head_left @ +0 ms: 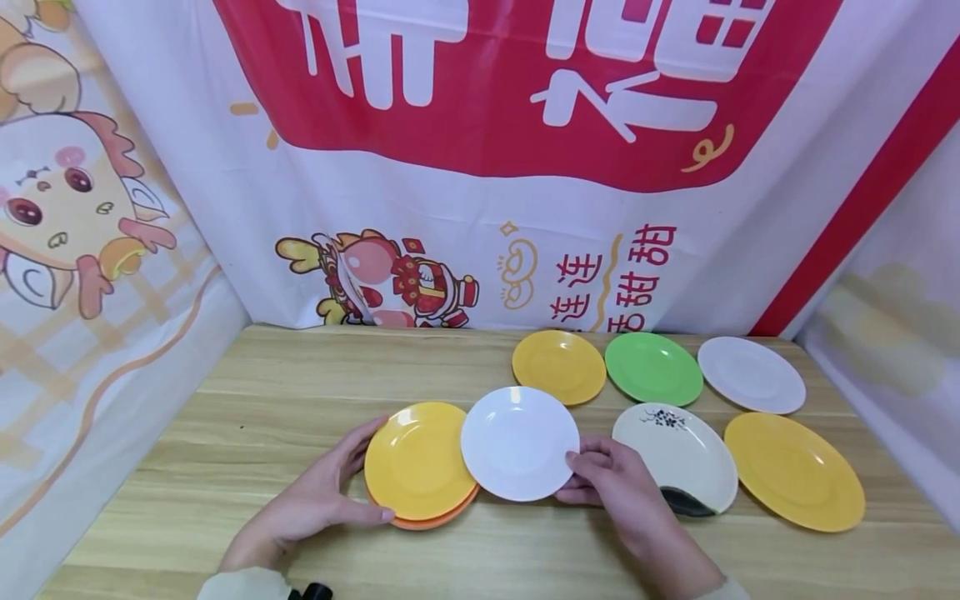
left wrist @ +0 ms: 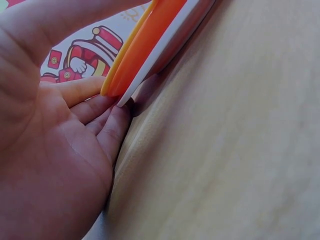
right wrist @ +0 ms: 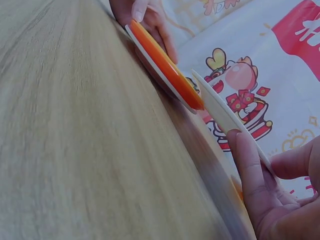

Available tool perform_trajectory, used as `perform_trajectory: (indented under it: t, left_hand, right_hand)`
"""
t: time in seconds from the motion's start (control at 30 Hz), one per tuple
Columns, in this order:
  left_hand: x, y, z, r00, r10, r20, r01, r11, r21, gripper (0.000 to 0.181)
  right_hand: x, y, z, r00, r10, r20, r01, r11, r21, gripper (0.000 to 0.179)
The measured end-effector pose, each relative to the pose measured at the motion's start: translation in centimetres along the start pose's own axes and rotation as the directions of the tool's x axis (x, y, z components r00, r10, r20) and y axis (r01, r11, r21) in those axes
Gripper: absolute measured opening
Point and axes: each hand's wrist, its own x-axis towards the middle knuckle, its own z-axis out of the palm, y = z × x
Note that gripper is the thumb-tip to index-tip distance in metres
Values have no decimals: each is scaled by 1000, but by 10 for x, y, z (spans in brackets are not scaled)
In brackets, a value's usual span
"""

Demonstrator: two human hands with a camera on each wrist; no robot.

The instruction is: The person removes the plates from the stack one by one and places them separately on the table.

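My right hand (head_left: 621, 490) pinches the right edge of a round white plate (head_left: 519, 446), thumb on top and fingers beneath. In the right wrist view this white plate (right wrist: 220, 106) is tilted and raised off the table, its far edge close to the stack. My left hand (head_left: 318, 493) holds the left side of that stack, thumb at the front and fingers at the back. A yellow plate (head_left: 422, 461) tops the stack. Under it the left wrist view has an orange plate (left wrist: 135, 60) and a white plate (left wrist: 157, 52) at the bottom, with fingertips at their rims.
Right of the stack lie a yellow plate (head_left: 558, 367), a green plate (head_left: 654, 369), another white plate (head_left: 752, 375), a cream plate (head_left: 675, 454) with dark flowers, and a larger yellow plate (head_left: 795, 472). Printed cloth (head_left: 480, 167) hangs behind the wooden table (head_left: 300, 375).
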Motion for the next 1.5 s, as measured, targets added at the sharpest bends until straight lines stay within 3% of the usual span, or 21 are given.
perform_trajectory:
  t: [0.33,0.6,0.93,1.3,1.5]
  left_hand:
    - [0,-2,0,1000,-9,-8,9,1000,-4,118]
    - [0,0,-2,999,40,1,-40,999,14,120]
    - [1,1,-1,1000,-11,-2,11,1000,-6,120]
    - [0,-2,-1,999,44,16,-44,999,-10,119]
    - [-1,-2,-1,998,58,11,-58,998,2,120]
  right_hand:
    - [-3,3,-2,998,25,-65,-26,1000,-10,29]
    - [-11,2,-7,996,28,-89,-29,999,-16,29]
    - [-16,1,-15,987,73,-142,-80,996,-44,32]
    - [-16,7,-21,984,66,-163,-74,996,-40,33]
    - [-16,7,-23,978,50,-202,-77,989,-126,30]
